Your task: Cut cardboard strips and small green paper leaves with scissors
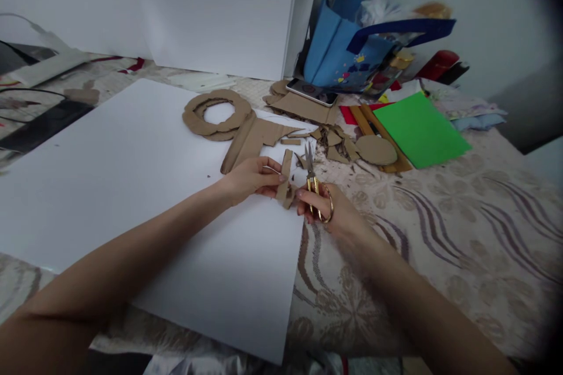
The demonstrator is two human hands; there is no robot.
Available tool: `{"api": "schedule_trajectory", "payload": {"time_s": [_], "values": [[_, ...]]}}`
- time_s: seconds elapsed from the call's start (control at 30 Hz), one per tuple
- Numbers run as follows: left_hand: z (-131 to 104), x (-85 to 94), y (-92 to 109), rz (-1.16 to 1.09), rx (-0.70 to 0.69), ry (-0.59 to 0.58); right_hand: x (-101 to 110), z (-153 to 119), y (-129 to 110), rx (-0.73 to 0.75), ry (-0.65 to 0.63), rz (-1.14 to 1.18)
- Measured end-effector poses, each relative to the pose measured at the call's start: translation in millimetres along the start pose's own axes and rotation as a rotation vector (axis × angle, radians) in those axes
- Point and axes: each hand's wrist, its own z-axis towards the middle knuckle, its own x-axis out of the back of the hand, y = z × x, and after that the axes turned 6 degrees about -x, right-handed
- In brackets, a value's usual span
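Note:
My left hand (259, 177) pinches a narrow strip of brown cardboard (286, 170) between thumb and fingers, above the right edge of a large white sheet (167, 211). Gold-handled scissors (312, 184) are in my right hand (323, 204), their blades pointing away from me. The thumb and fingertips of that hand also reach the lower end of the strip. Just beyond my left hand lies a bigger cut piece of cardboard (248, 140), beside ring-shaped cardboard pieces (240, 106).
Torn cardboard scraps (336, 143) and a cardboard oval (376, 150) lie to the right of the sheet. Farther back are a phone (311, 92), a blue bag (336, 41) and green paper (422, 129). A dark flat object (44, 123) sits at the left on the patterned tablecloth (440, 228).

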Motion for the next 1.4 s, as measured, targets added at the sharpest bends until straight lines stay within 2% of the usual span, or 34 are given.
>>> {"api": "schedule_trajectory", "payload": {"time_s": [0.2,0.3,0.43,0.5,0.63,0.97,1.4], "values": [[-1.4,-0.8,2.4,0.050,-0.006,0.008,10.8,-2.7,2.8,0.118,0.042,-0.182],[-0.1,1.1,3.0,0.052,-0.015,0.013,20.8,-8.3,2.9,0.167,0.011,-0.281],[1.0,4.2,4.9,0.019,-0.060,0.015,32.4,-19.1,-2.3,0.219,-0.077,-0.528],[0.4,4.4,6.6,-0.006,-0.095,0.017,35.1,-24.0,-6.0,0.215,-0.116,-0.618],[-2.8,1.2,9.3,-0.035,-0.174,0.018,34.8,-29.7,-12.5,0.236,-0.115,-0.716],[-9.3,-10.8,4.0,0.077,-0.269,-0.045,26.2,-29.6,-12.0,0.250,-0.108,-0.747],[-10.7,-14.3,5.4,0.144,-0.258,-0.042,22.5,-26.5,-3.2,0.199,-0.127,-0.628]]}}
